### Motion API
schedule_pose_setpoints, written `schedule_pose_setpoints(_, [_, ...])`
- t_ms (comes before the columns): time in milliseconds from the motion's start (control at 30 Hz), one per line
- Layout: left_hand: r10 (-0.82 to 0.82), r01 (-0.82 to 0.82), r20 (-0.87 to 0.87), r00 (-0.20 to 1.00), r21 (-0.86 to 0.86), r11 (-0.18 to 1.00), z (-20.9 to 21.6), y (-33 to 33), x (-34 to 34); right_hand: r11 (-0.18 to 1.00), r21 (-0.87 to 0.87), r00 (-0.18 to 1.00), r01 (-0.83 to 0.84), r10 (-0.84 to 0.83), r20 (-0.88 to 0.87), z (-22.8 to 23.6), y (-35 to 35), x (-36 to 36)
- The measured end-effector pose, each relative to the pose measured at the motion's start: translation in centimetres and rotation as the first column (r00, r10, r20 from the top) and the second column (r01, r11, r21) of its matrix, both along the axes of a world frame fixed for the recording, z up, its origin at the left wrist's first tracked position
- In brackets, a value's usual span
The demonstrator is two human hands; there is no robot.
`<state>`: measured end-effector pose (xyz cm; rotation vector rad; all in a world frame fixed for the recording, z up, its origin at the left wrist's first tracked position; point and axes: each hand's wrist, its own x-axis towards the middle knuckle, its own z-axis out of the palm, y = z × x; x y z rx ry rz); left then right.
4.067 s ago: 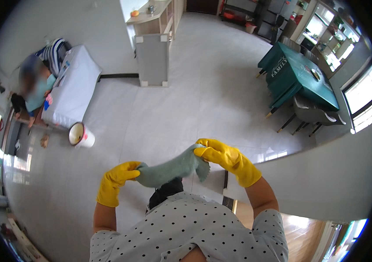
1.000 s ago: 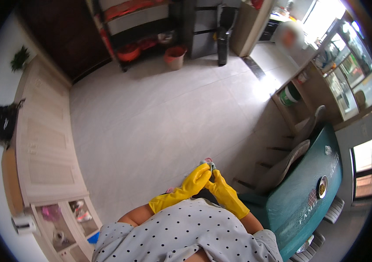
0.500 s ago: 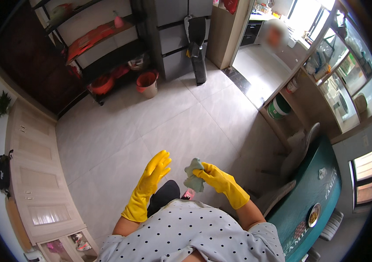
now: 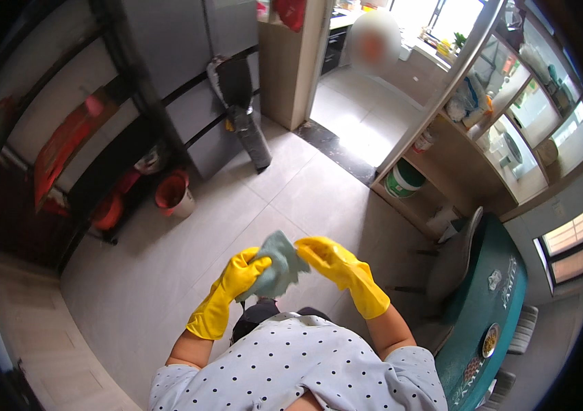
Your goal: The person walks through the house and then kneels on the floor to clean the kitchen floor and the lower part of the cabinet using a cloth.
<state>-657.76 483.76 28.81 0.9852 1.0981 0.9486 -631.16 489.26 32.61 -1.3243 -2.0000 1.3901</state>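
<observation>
Hanging in front of the body in the head view, the grey-green cloth [image 4: 279, 264] was above the floor [image 4: 216, 236]. The left hand [image 4: 235, 279] had its grip on the left side; whether the right hand [image 4: 332, 262] also pinched the edge, I could not tell. It seemed light and soft (corners were probably the best hold).

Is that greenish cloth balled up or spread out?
Partly spread: the cloth fans out from the left hand, its jagged edge showing. Whether it is doubled over, I cannot tell.
</observation>
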Motion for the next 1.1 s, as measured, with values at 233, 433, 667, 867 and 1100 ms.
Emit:
schedule_pose_setpoints(233, [0.339, 0.261, -0.610, 0.716, 0.685, 0.680, 3.4, 18.5, 6.2, 0.610, -0.792, 0.538, 0.031, -0.678, -0.501, -2.0, 9.4, 2.9])
schedule_pose_setpoints(433, [-0.092, 0.701, -0.759, 0.644, 0.538, 0.467, 3.1, 27.5, 14.8, 0.591, -0.786, 0.164, -0.183, -0.770, -0.617, -5.5, 23.1, 4.8])
schedule_pose_setpoints(667, [-0.193, 0.150, 0.339, 0.921, 0.150, 0.977, 5.8, 39.9, 15.7, 0.934, 0.279, 0.944, 0.224, -0.136, -0.302, -1.2, 40.1, 10.3])
schedule_pose_setpoints(867, [0.404, -0.210, 0.815, 0.417, -0.345, 0.915, 3.3, 48.5, 12.6, 0.894, 0.446, 0.999, 0.044, -0.053, 0.008, -0.5, 51.6, 15.7])
schedule_pose_setpoints(1100, [0.621, -0.300, 0.751, 0.222, -0.554, 0.777, -1.4, 60.5, 11.0, 0.805, 0.563, 0.902, -0.186, -0.087, 0.422, 0.6, 63.5, 17.6])
